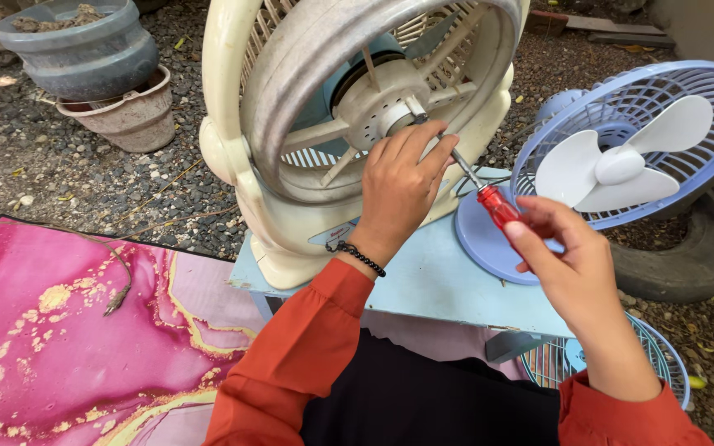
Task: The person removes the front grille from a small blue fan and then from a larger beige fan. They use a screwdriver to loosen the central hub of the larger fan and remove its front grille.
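Observation:
A cream box fan [233,157] stands on a small pale-blue table [423,285], its front grille off and its white motor hub [378,107] bare. My left hand [402,186] rests its fingertips on the hub by the shaft, steadying the tip of a screwdriver. My right hand [568,264] grips that screwdriver by its red handle [497,206]; its metal shank slants up-left to the hub. A black bead bracelet circles my left wrist. Both sleeves are orange-red.
A lilac desk fan [630,149] with white blades stands at the table's right. A loose blue grille [663,363] lies below it, near an old tyre [704,264]. A pink and gold mat [68,330] covers gravel on the left; pots [101,66] stand far left.

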Tool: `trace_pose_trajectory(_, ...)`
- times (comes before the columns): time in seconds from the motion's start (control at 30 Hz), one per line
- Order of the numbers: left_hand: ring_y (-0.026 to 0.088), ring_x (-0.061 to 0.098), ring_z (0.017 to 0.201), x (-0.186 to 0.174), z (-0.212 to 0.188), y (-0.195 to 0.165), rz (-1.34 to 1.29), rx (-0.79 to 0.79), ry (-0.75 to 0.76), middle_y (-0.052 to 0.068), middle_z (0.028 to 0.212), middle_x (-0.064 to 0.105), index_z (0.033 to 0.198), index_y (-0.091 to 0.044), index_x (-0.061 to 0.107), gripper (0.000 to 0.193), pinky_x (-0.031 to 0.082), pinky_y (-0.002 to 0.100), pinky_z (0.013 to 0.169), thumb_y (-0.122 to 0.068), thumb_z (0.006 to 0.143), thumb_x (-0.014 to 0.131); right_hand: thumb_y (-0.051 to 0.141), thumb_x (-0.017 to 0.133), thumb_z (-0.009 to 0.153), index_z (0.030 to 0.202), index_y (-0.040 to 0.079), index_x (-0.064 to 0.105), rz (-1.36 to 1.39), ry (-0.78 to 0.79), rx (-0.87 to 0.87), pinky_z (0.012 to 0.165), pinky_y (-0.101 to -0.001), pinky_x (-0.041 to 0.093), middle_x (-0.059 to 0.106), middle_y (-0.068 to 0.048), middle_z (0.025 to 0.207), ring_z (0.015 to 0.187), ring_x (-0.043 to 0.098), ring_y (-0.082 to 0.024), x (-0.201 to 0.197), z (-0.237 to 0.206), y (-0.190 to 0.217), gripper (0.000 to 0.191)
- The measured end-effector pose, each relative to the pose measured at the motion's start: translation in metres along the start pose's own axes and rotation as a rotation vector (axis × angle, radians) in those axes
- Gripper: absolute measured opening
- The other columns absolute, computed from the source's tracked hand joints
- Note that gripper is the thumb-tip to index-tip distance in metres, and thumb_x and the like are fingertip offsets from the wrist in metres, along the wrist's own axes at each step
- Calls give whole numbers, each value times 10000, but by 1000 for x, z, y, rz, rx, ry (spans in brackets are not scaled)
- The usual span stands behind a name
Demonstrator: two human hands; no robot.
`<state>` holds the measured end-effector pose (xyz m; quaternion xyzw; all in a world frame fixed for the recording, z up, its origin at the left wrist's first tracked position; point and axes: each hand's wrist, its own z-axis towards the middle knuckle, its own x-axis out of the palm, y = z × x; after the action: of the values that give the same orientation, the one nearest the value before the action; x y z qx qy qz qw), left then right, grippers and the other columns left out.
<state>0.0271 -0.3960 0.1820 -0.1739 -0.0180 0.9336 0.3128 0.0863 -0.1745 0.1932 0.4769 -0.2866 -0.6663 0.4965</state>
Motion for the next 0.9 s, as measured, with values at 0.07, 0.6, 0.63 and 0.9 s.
trace_pose_trajectory(0.07, 220, 641, 1143, 1, -2, -1, 3, -3, -15, 22, 1230, 667, 1162, -123, 716, 276, 481, 384, 914, -161, 896, 778, 221, 588, 1013, 1260, 2, 690, 240, 3, 219, 522, -252, 500, 717, -119, 915, 672, 632, -138, -6, -3, -11, 345)
trace_pose_trajectory(0.6, 172, 715, 1126, 33, -27, -22, -1140, -883, -76, 113, 1240, 711, 1376, -44, 576, 368, 583, 297, 907, -154, 1028, 627, -9, 776, 835, 1292, 56, 637, -413, -90, -445, 769, -334, 526, 551, -132, 1082, 891, 608, -251, 2, -18, 13, 482)
trace_pose_trajectory(0.63, 168, 713, 1095, 34, -26, -18, -1284, -983, -34, 111, 1218, 706, 1396, -50, 541, 414, 584, 292, 859, -174, 1012, 631, -17, 766, 836, 1304, 48, 615, -395, -80, -432, 782, -335, 531, 539, -134, 1105, 916, 609, -247, 3, -17, 13, 496)
trace_pose_trajectory(0.9, 134, 699, 901, 39, -19, -11, -1446, -1070, 20, 114, 1065, 752, 1412, -42, 527, 476, 569, 289, 832, -127, 972, 689, 76, 695, 861, 1347, 39, 531, 276, 29, 138, 473, -260, 481, 591, -85, 1037, 691, 584, -146, 4, -16, -5, 514)
